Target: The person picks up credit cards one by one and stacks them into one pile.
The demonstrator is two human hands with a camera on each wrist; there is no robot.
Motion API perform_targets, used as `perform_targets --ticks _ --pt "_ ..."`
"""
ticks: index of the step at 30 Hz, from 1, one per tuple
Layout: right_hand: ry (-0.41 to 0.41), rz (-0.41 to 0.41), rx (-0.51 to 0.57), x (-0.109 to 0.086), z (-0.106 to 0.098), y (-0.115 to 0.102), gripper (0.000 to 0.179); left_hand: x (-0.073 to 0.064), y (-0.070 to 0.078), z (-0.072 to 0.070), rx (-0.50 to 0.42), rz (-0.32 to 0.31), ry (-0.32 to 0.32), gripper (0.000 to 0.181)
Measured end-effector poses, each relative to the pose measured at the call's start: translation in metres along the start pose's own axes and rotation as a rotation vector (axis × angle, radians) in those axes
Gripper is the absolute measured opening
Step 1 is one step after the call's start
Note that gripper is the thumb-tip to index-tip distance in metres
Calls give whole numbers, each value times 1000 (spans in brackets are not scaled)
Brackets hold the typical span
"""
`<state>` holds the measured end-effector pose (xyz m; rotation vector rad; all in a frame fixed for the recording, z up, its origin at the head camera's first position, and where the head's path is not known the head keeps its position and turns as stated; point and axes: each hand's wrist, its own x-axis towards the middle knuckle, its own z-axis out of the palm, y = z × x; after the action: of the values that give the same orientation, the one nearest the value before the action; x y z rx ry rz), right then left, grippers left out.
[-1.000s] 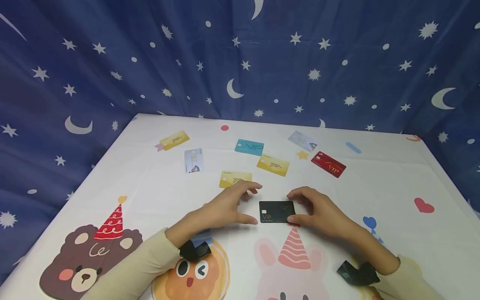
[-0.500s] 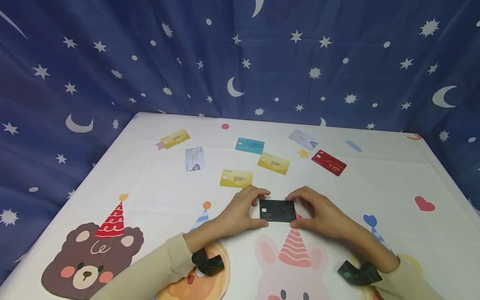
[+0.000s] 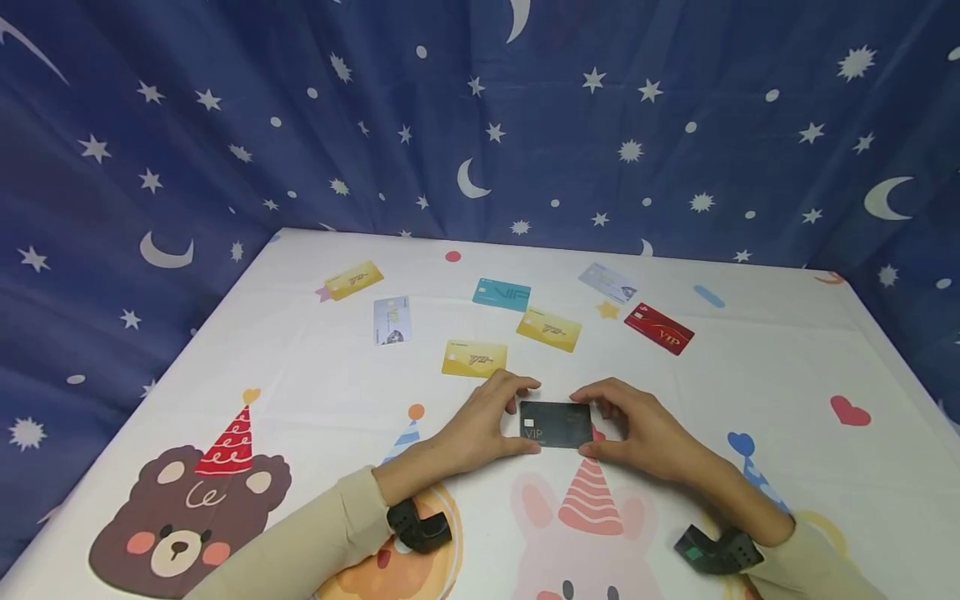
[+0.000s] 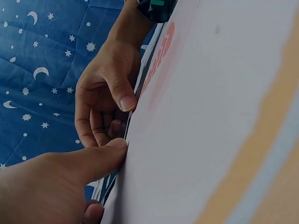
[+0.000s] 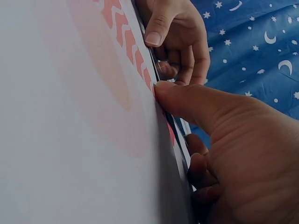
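Left fingers (image 3: 519, 447) and right fingers (image 3: 604, 451) grasping black card (image 3: 557, 426), printed "VIP", red card (image 3: 660, 328) beyond, also "VIP"

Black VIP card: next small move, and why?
Probably firm both grips lightly and evenly before shifting the black VIP card. The left hand is at its left end and the right hand at its right, each thumb by the near edge and index finger by the far one. Whether it touches the white tablecloth is hard to tell.
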<state>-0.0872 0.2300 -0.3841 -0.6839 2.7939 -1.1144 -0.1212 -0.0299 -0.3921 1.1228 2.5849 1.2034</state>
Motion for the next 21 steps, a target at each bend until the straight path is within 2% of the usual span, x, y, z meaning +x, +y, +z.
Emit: perform_targets --ticks 11,21 --pt "64 -26 25 -2 1 3 62 0 -5 2 4 63 -1 69" --pt "72 -32 74 -1 1 5 60 1 -3 1 -18 75 38 60"
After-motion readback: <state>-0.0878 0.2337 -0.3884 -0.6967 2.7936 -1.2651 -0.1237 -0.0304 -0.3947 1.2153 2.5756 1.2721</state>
